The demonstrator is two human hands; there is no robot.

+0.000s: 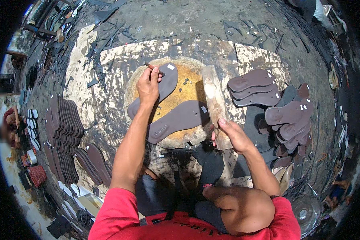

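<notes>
Two dark sandal soles lie on a round wooden block: the far sole [169, 85] slants under my left hand, and the near sole [178, 120] lies closer to me. My left hand [149, 86] is closed around a short, reddish-brown rod-like tool [154, 68], held over the toe end of the far sole; its lower tip is hard to make out. My right hand [233, 135] grips the near end of a flat wooden bat [213, 94], raised over the block's right side. Small dark scraps [185, 82] are scattered on the yellowish block top [190, 74].
Stacked soles [64, 120] stand on the left, with another leaning stack [94, 162] nearer me. On the right are a layered group of soles [254, 88] and a loose pile [292, 124]. Dark offcuts [112, 36] litter the far floor. My bent knee [252, 210] is close below.
</notes>
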